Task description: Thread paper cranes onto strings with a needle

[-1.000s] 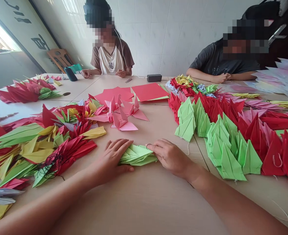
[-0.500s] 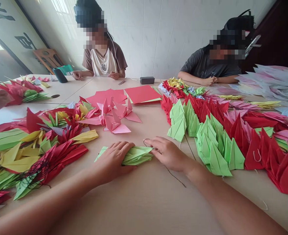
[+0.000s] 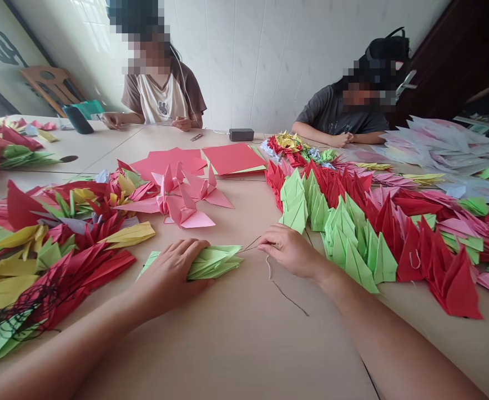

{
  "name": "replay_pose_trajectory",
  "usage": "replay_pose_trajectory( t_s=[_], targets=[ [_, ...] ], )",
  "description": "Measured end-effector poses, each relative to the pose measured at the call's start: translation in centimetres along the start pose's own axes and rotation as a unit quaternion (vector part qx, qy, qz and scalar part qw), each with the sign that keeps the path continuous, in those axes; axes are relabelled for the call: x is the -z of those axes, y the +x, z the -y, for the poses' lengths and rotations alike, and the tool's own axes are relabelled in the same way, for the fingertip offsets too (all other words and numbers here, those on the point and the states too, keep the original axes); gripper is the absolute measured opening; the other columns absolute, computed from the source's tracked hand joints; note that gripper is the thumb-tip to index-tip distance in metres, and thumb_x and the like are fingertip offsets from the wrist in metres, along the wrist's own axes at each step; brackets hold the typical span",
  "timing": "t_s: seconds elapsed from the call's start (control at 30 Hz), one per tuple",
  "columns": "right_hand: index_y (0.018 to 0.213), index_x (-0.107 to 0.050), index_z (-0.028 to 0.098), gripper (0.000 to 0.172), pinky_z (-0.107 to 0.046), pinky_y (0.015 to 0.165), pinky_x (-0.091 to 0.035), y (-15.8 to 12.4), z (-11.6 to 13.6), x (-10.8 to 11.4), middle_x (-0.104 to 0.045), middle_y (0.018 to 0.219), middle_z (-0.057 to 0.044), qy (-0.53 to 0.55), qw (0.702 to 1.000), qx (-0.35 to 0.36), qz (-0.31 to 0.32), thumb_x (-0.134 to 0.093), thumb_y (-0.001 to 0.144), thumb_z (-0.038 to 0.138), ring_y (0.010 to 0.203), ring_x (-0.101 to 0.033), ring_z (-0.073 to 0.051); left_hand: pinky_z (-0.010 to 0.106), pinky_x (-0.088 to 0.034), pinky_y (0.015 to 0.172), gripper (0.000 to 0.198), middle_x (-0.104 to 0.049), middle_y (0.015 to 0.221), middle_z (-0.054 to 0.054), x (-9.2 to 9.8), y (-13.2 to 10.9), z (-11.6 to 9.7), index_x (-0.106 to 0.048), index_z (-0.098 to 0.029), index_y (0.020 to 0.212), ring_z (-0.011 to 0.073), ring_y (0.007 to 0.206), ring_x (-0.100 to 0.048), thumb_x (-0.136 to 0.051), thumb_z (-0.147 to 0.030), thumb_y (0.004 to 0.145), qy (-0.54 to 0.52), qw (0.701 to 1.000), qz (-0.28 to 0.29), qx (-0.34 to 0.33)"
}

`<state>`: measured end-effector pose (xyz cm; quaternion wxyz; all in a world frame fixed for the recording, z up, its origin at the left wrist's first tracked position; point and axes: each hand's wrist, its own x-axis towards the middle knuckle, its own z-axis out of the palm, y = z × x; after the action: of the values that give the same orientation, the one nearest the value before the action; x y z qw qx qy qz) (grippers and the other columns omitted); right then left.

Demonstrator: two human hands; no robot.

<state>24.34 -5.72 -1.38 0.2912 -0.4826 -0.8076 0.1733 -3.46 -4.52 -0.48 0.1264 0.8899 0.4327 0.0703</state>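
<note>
My left hand (image 3: 176,264) lies over a flat bundle of folded green paper pieces (image 3: 215,262), fingers on top and thumb along the near side, pressing it to the table. Just right of the bundle, my right hand (image 3: 288,250) pinches a dark thread (image 3: 250,245) that runs taut from the bundle's pointed tip. A loose thread end (image 3: 288,297) trails from under my right hand onto the table. Beyond the bundle sit several pink paper cranes (image 3: 188,205). To the right, green folded pieces (image 3: 348,239) stand upright in rows.
Mixed folded paper with tangled black thread (image 3: 36,300) covers the left. Red sheets (image 3: 233,159) lie at the back, near a black box (image 3: 241,134). Red folded pieces (image 3: 435,255) line the right, with plastic-wrapped stacks (image 3: 439,139) behind. Two people sit across the table (image 3: 236,344).
My right hand has drawn away from the bundle's tip, to the right, pulling the thread out straight. My left hand stays on the bundle. The view has shifted slightly to the right.
</note>
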Motion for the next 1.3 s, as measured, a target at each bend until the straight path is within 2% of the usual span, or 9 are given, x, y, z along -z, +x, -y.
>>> replay_pose_trajectory(
  t_s=[0.23, 0.4, 0.5, 0.6, 0.67, 0.77, 0.87, 1.0, 1.3],
  targets=[
    [0.072, -0.067, 0.019, 0.023, -0.023, 0.068, -0.044, 0.2, 0.5, 0.4, -0.066, 0.073, 0.002, 0.007, 0.997, -0.072, -0.010, -0.066, 0.084, -0.001, 0.077, -0.060, -0.015, 0.041, -0.045, 0.090, 0.045, -0.061, 0.121, 0.008, -0.6, -0.1, 0.3, -0.048, -0.025, 0.123, 0.0301, 0.112, -0.056, -0.061, -0.041, 0.084, -0.005, 1.000, -0.010, 0.027],
    [0.071, -0.066, 0.019, 0.019, -0.026, 0.063, -0.045, 0.1, -0.8, 0.8, -0.064, 0.073, 0.001, -0.008, 0.987, -0.159, -0.039, -0.066, 0.083, 0.005, 0.067, -0.061, -0.017, 0.042, -0.045, 0.091, 0.047, -0.061, 0.122, 0.008, -0.8, -0.1, 0.6, -0.048, -0.025, 0.124, 0.0315, 0.112, -0.057, -0.061, -0.043, 0.082, -0.005, 0.999, -0.017, 0.036],
    [0.088, -0.066, 0.016, 0.014, -0.036, 0.075, -0.048, 0.1, -1.4, 1.3, -0.064, 0.099, -0.009, -0.028, 0.971, -0.212, -0.103, -0.060, 0.084, 0.004, 0.086, -0.062, -0.025, 0.042, -0.046, 0.090, 0.047, -0.062, 0.121, 0.008, -0.9, -0.1, 0.7, -0.049, -0.026, 0.124, 0.0320, 0.112, -0.057, -0.061, -0.045, 0.082, -0.004, 0.999, -0.021, 0.038],
    [0.109, -0.062, 0.014, 0.026, -0.043, 0.093, -0.044, 0.2, -0.5, 1.2, -0.050, 0.128, -0.017, -0.008, 0.966, -0.221, -0.132, -0.052, 0.087, 0.002, 0.113, -0.053, -0.030, 0.043, -0.046, 0.090, 0.048, -0.062, 0.122, 0.007, -1.0, 0.0, 0.7, -0.049, -0.026, 0.124, 0.0320, 0.112, -0.057, -0.061, -0.045, 0.082, -0.003, 0.999, -0.027, 0.038],
    [0.112, -0.063, 0.016, 0.026, -0.039, 0.092, -0.047, 0.1, 0.8, 0.6, -0.054, 0.127, -0.013, 0.045, 0.973, -0.209, -0.086, -0.054, 0.089, 0.005, 0.102, -0.061, -0.025, 0.042, -0.046, 0.091, 0.049, -0.062, 0.122, 0.008, -1.0, -0.1, 0.6, -0.049, -0.025, 0.125, 0.0315, 0.113, -0.057, -0.061, -0.045, 0.082, -0.003, 0.999, -0.031, 0.037],
    [0.118, -0.064, 0.020, 0.031, -0.026, 0.064, -0.055, -0.2, 2.6, -1.0, -0.067, 0.110, -0.005, 0.156, 0.968, -0.192, 0.040, -0.060, 0.089, 0.010, 0.067, -0.066, -0.014, 0.040, -0.046, 0.091, 0.048, -0.062, 0.121, 0.009, -1.2, -0.1, 0.5, -0.049, -0.024, 0.124, 0.0307, 0.111, -0.058, -0.062, -0.044, 0.082, -0.005, 0.999, -0.043, 0.028],
    [0.130, -0.057, 0.023, 0.042, -0.019, 0.054, -0.053, -0.5, 3.3, -2.1, -0.068, 0.112, -0.003, 0.233, 0.947, -0.196, 0.106, -0.057, 0.091, 0.009, 0.062, -0.066, -0.010, 0.038, -0.048, 0.088, 0.047, -0.064, 0.118, 0.008, -1.3, -0.2, 0.5, -0.050, -0.025, 0.122, 0.0299, 0.106, -0.060, -0.063, -0.042, 0.081, -0.007, 0.998, -0.061, 0.002],
    [0.136, -0.050, 0.020, 0.046, -0.020, 0.060, -0.054, -0.5, 2.9, -2.4, -0.066, 0.114, -0.007, 0.268, 0.931, -0.222, 0.106, -0.057, 0.091, 0.010, 0.072, -0.066, -0.012, 0.037, -0.047, 0.087, 0.044, -0.065, 0.115, 0.006, -1.6, -0.2, 0.5, -0.051, -0.027, 0.121, 0.0287, 0.102, -0.062, -0.063, -0.040, 0.081, -0.017, 0.996, -0.086, -0.019],
    [0.117, -0.064, 0.018, 0.029, -0.021, 0.058, -0.044, -0.1, 3.5, -1.4, -0.067, 0.087, -0.002, 0.215, 0.943, -0.240, 0.088, -0.060, 0.089, 0.010, 0.072, -0.062, -0.014, 0.037, -0.045, 0.088, 0.045, -0.063, 0.116, 0.005, -1.9, -0.3, 0.2, -0.049, -0.027, 0.122, 0.0283, 0.104, -0.060, -0.064, -0.039, 0.081, -0.029, 0.995, -0.100, -0.003]
  ],
)
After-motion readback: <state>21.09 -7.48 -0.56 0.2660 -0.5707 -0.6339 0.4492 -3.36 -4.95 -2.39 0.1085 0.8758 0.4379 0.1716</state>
